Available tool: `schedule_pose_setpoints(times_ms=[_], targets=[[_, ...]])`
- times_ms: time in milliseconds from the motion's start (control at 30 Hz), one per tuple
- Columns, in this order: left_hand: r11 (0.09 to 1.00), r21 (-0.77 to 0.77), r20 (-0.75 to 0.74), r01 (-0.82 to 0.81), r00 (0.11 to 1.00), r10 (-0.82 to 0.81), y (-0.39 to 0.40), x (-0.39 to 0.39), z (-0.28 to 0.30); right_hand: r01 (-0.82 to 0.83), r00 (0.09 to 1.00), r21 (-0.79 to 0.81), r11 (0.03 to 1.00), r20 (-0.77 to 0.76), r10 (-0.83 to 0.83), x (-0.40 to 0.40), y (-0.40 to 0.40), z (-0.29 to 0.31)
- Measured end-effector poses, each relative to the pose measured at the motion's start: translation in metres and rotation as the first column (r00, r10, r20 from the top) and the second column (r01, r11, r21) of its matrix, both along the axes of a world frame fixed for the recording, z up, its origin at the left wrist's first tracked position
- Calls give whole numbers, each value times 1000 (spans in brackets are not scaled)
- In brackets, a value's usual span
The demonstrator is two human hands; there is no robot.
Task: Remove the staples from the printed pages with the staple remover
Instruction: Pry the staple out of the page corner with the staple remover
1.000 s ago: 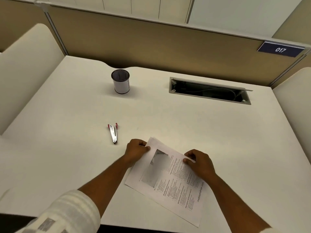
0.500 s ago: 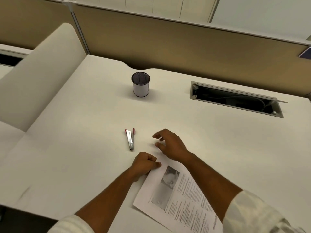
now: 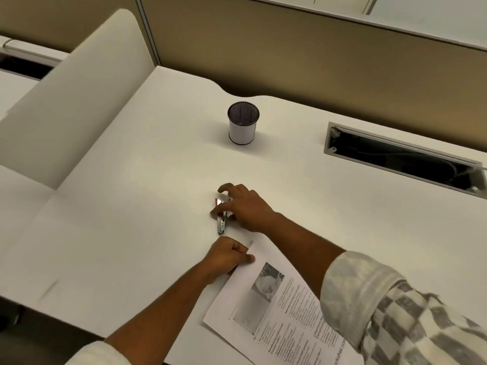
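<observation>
right hand [image 3: 243,206]: off the printed pages and now across at the staple remover [image 3: 221,218], where half a second ago it was only reaching over bare worktop just short of the tool.
right fingers [image 3: 220,208]: spread and curved over the tool's red end, touching or nearly touching it; not yet closed round it, so no real grip to report.
staple remover: flat on the worktop [image 3: 131,206], same spot as before, metal tip pointing toward the pages and just beyond the left knuckles; red end partly hidden under the right hand.
left hand [image 3: 228,256]: unchanged from a second ago, curled at the top corner of the pages.
left fingers [image 3: 247,258]: narrow, pinched on the corner edge of the sheets, pinning them down.
printed pages [image 3: 279,306]: flat on the worktop at the near edge, slanted, picture and text face up, partly under the right forearm; staple too small to make out, probably beside the pinched corner.
meaning for the task: preparation over, pickup of the tool in hand; no staple pulled yet, so task barely begun.
next need: closing on the handles, then turning the tip to the held corner.
pen cup [image 3: 243,123]: upright, well apart, out of the way.
</observation>
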State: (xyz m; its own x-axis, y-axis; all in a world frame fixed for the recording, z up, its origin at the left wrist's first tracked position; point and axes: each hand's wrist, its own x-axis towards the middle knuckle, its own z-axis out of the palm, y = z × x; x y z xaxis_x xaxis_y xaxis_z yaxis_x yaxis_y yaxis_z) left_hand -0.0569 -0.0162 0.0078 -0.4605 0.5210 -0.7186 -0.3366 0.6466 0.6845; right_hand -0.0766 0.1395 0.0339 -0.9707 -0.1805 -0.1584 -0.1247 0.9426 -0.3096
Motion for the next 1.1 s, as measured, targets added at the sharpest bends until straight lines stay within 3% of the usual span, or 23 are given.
schedule_pose_setpoints(times_ms=[300, 433, 600, 900, 1100], targets=[[1000, 14, -28, -5, 1000, 5, 12, -1, 1, 237, 969, -117, 964, -38, -243, 44, 41, 3], [999, 51, -52, -13, 999, 15, 19, 9, 5, 449, 847, -265, 853, -179, -501, 107, 48, 9], [999, 42, -80, -29, 996, 33, 24, 27, 6, 659, 700, -387, 645, 1, -714, 198, 23, -4], [976, 216, -105, 21, 994, 2, 32, 59, 0, 759, 564, -542, 360, 271, -780, 248, -5, -21], [961, 276, -171, -22, 983, 71, 29, 74, -8, 751, 603, -489, 444, 234, -762, 254, -4, -17]])
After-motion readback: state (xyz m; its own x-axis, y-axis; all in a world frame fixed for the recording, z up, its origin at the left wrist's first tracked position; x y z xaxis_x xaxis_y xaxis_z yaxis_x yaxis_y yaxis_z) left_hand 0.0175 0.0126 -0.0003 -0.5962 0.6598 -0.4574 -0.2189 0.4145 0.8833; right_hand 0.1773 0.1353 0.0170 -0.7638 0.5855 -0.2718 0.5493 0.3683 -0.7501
